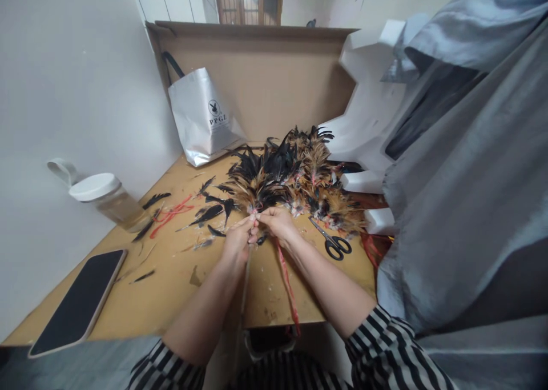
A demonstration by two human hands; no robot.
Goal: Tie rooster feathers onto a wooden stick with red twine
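Observation:
My left hand and my right hand meet at the middle of the wooden table. Both pinch the base of a small feather bundle of black and tan feathers. A red string runs from the pinch down past the table's front edge. Behind the hands lies a large pile of bundled feathers, touching the bundle I hold.
Black-handled scissors lie right of my hands. Loose black feathers and red string scraps lie to the left. A phone and a lidded jar are far left; a silver bag, cardboard and white foam stand behind. Grey cloth hangs at right.

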